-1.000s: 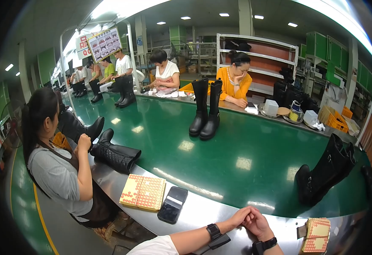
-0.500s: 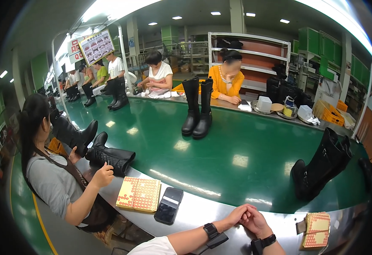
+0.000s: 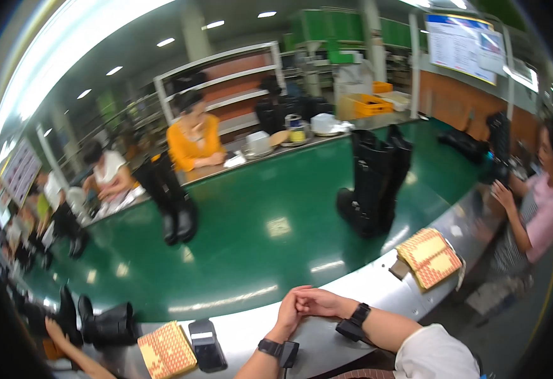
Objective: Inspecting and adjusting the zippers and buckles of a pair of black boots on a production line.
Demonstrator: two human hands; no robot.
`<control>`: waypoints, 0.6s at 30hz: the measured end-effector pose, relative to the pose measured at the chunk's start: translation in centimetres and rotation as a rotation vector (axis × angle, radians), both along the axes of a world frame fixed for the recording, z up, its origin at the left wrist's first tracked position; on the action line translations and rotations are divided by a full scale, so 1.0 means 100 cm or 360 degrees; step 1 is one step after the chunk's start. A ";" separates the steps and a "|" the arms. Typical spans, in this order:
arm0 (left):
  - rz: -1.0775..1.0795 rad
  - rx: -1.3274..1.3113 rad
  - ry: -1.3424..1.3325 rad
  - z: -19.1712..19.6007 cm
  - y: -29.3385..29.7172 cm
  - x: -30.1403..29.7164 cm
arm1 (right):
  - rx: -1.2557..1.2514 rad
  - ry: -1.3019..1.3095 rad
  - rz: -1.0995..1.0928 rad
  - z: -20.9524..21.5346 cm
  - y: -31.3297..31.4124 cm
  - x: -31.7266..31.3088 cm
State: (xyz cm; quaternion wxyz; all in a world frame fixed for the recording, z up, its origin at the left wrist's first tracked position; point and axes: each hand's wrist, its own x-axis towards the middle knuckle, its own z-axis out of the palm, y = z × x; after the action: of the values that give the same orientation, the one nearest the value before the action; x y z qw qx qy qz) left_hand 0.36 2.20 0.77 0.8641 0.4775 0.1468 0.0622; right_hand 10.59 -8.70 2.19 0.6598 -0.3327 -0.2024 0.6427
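My left hand and my right hand are clasped together above the steel ledge, just short of the green belt. Their fingers are closed over one another, and no object shows between them. Each wrist wears a black strap with a small dark box. Left of my hands, a dark phone lies on the ledge beside a stack of yellow cards with red marks. To the right sits another bundle of similar cards. Beyond my hands a pair of tall black boots stands upright on the belt.
More black boots stand on the green belt farther left. At the far side leans a person in orange. A person in pink handles a boot at right. A co-worker's arm reaches to boots at lower left.
The view has swung to the right, so belt, boots and cards appear farther left. A person in pink has come into view at right. My hands stay clasped.
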 end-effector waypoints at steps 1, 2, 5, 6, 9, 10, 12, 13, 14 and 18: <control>-0.0019 -0.0011 -0.0036 0.000 0.002 0.003 | -0.0095 -0.0121 -0.0062 0.009 -0.001 -0.001; -0.0103 0.0003 -0.0037 0.000 -0.002 0.008 | -0.0130 -0.0418 -0.0132 0.013 -0.005 0.000; -0.0006 -0.0276 -0.0291 0.008 -0.008 0.015 | 0.0095 -0.1954 -0.0440 0.085 -0.036 0.001; 0.0023 -0.0299 -0.0228 0.010 -0.009 0.014 | 0.0338 -0.2582 -0.0757 0.111 -0.046 0.017; 0.0086 -0.0315 -0.0161 0.005 -0.006 0.006 | 0.0073 -0.3486 -0.1725 0.218 -0.082 0.059; 0.0090 -0.0269 -0.0185 0.003 -0.004 0.005 | -0.0298 -0.3631 -0.1975 0.238 -0.088 0.078; 0.0058 -0.0210 -0.0231 0.000 -0.008 0.008 | -0.1016 -0.3823 -0.2180 0.260 -0.109 0.132; 0.0046 -0.0217 -0.0219 0.002 -0.012 0.010 | -0.1435 -0.3849 -0.2142 0.268 -0.120 0.159; 0.0053 -0.0138 -0.0229 0.003 -0.014 0.011 | -0.1739 -0.3595 -0.1673 0.283 -0.126 0.177; 0.0076 -0.0058 -0.0228 0.006 -0.015 0.010 | -0.2065 -0.2860 -0.0706 0.306 -0.135 0.222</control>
State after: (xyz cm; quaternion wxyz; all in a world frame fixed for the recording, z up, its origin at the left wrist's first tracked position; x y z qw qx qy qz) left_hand 1.33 0.68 1.42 0.8792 0.4523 0.0969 0.1141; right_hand 32.81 -22.20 32.79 0.0774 -0.9825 -0.1681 0.0229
